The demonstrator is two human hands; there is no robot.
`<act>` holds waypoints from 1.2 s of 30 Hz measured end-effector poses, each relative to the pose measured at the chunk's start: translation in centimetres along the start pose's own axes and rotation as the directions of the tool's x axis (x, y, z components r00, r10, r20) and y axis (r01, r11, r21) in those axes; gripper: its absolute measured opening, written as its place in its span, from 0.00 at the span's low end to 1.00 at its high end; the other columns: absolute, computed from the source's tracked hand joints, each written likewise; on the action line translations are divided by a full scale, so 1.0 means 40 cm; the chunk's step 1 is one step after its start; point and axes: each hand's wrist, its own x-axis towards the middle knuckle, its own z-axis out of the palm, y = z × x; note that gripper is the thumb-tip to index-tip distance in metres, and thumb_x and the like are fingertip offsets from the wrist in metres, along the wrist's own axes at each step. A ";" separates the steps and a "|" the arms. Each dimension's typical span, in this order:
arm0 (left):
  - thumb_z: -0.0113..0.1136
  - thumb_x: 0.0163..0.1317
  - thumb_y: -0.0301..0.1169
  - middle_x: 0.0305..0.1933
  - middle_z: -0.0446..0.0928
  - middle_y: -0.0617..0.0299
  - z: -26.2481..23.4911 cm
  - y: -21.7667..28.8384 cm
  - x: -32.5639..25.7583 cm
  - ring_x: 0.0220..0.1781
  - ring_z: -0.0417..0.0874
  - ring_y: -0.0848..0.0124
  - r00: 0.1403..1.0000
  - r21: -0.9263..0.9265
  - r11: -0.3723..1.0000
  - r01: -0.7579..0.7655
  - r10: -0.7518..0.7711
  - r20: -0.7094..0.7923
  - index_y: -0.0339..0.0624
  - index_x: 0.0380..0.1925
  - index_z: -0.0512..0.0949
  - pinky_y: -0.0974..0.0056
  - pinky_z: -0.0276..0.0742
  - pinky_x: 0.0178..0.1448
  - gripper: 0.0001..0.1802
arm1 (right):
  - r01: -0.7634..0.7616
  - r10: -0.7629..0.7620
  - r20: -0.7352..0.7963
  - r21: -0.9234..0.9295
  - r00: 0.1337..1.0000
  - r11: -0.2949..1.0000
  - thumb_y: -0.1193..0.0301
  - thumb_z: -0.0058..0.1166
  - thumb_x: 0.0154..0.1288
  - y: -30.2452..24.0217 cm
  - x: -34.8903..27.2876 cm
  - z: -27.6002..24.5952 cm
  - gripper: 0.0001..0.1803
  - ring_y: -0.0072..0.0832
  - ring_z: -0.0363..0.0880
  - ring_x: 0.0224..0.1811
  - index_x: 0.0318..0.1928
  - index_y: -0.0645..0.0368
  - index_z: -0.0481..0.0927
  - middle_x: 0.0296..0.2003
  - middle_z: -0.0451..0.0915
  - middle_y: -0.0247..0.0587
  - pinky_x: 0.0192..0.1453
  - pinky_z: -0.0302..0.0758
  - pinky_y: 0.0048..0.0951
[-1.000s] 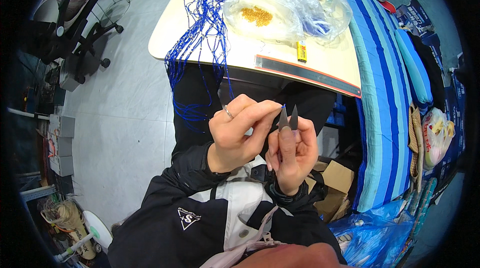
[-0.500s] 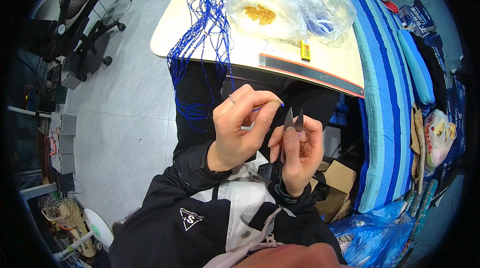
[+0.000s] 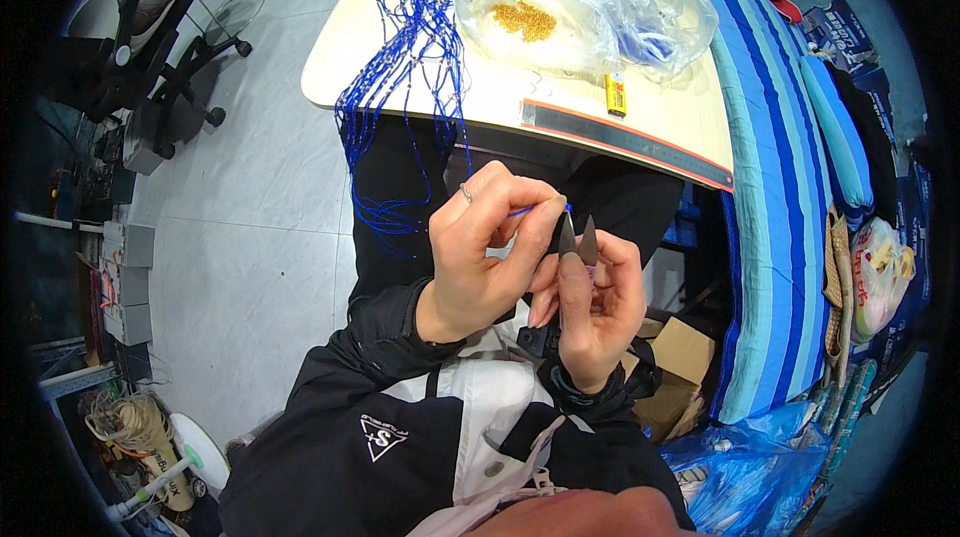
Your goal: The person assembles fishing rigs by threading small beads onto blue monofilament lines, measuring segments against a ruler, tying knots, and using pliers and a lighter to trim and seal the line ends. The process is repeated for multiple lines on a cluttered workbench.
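My left hand pinches a blue cord between thumb and index finger, its short tip poking out past the fingertips. My right hand is closed around a pair of thread snips, whose two pointed blades stand upright and slightly apart. One blade is right beside the cord tip; whether it touches cannot be made out. Beyond the hands, a bundle of blue cords with small beads along them hangs over the table's near edge and onto my dark-trousered lap.
On the pale table lie a clear plastic bag with gold beads, another plastic bag, a yellow lighter-sized box and a dark ruler along the near edge. A blue striped mattress borders the right; a cardboard box stands below.
The snips have moved slightly left and up, bringing their blades beside the cord tip. My left hand stays nearly in place, still pinching the cord.
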 end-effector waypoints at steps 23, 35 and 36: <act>0.62 0.59 0.19 0.26 0.73 0.64 -0.004 0.000 0.003 0.20 0.65 0.82 1.000 0.024 0.999 -0.026 0.026 0.014 0.33 0.32 0.80 0.74 0.57 0.21 0.01 | 0.051 -0.059 -0.067 -0.122 0.996 0.991 0.72 0.45 0.75 0.010 0.000 -0.008 0.12 0.18 0.77 0.26 0.51 0.69 0.69 0.28 0.80 0.43 0.28 0.71 0.19; 0.57 0.65 0.22 0.29 0.71 0.64 0.002 -0.001 -0.005 0.24 0.68 0.83 0.986 -0.199 0.972 0.128 -0.103 0.129 0.31 0.33 0.76 0.76 0.61 0.24 0.03 | 0.340 -0.410 0.016 -0.588 0.912 0.734 0.63 0.50 0.74 0.052 0.044 -0.005 0.17 0.27 0.76 0.23 0.48 0.68 0.74 0.31 0.78 0.44 0.27 0.71 0.25; 0.57 0.65 0.22 0.29 0.71 0.64 0.001 0.000 -0.005 0.24 0.68 0.83 0.982 -0.219 0.964 0.148 -0.117 0.148 0.31 0.33 0.76 0.76 0.61 0.24 0.04 | 0.365 -0.431 0.031 -0.588 0.902 0.722 0.64 0.50 0.74 0.052 0.045 -0.005 0.17 0.27 0.76 0.23 0.49 0.68 0.74 0.31 0.78 0.44 0.27 0.71 0.25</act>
